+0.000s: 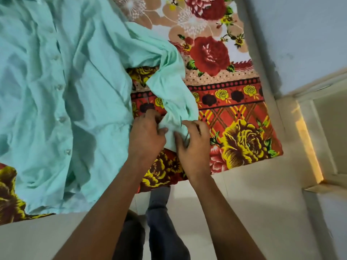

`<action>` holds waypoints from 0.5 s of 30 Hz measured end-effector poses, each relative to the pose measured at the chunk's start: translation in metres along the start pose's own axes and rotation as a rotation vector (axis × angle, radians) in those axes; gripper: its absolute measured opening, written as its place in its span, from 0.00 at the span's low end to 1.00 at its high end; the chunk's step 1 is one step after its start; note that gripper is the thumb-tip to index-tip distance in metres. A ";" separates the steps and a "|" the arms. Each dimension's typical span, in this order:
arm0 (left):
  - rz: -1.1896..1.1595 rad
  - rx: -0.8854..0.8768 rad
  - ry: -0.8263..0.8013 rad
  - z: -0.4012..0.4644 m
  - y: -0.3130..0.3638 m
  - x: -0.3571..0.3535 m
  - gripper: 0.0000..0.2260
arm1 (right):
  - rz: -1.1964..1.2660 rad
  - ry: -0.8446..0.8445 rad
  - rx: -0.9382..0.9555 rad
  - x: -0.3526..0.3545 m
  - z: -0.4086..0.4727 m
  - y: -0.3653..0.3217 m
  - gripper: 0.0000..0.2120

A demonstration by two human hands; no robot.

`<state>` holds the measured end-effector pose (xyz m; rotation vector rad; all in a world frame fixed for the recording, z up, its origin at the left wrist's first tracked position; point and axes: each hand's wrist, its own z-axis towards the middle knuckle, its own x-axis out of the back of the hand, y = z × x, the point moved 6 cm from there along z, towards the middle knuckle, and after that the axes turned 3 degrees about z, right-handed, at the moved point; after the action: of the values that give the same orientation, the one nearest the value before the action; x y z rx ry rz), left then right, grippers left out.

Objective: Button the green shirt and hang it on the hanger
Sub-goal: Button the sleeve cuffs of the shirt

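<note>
The pale green shirt (pixel 56 94) lies spread flat on a floral bedsheet, filling the left of the view. Its front placket looks closed, with several white buttons running down the middle. One sleeve (pixel 172 91) trails right and down to its cuff (pixel 171 132). My left hand (pixel 146 136) pinches the cuff from the left, and my right hand (pixel 193 141) pinches it from the right. Both sets of fingers are closed on the cuff fabric. No hanger is in view.
The red and yellow floral bedsheet (pixel 234 117) covers the bed, whose edge runs along the bottom and right. Pale floor tiles (pixel 253 212) lie below. A wall (pixel 300 34) stands at the right. My legs in dark trousers (pixel 159 222) stand against the bed edge.
</note>
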<state>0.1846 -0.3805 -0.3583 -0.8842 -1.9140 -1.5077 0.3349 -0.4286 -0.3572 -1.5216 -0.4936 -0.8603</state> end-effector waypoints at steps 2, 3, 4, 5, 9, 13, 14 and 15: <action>-0.073 0.041 0.012 0.001 -0.003 0.000 0.10 | 0.047 -0.022 -0.083 0.000 -0.002 0.002 0.21; -0.105 0.048 0.019 0.001 -0.004 -0.001 0.08 | 0.067 -0.040 -0.117 -0.001 -0.001 0.004 0.22; -0.140 0.054 0.020 0.001 -0.005 -0.001 0.06 | 0.088 -0.054 -0.135 -0.001 0.000 0.005 0.22; -0.173 0.063 0.012 0.001 -0.007 -0.001 0.06 | 0.122 -0.064 -0.151 0.000 0.001 0.006 0.21; -0.212 0.073 0.050 -0.002 -0.014 0.001 0.10 | 0.410 -0.043 -0.284 0.005 0.006 0.010 0.11; -0.175 -0.096 0.230 -0.014 -0.002 0.014 0.20 | 0.649 -0.153 -0.409 -0.002 0.007 0.013 0.11; -0.182 -0.158 0.200 -0.018 0.001 0.011 0.21 | 0.678 -0.194 -0.417 -0.004 0.006 0.013 0.10; -0.190 -0.206 0.135 -0.024 0.003 0.006 0.22 | 0.749 -0.223 -0.446 -0.007 0.005 0.015 0.10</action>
<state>0.1837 -0.4022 -0.3469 -0.6809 -1.8097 -1.8542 0.3425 -0.4250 -0.3719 -2.0233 0.1448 -0.2122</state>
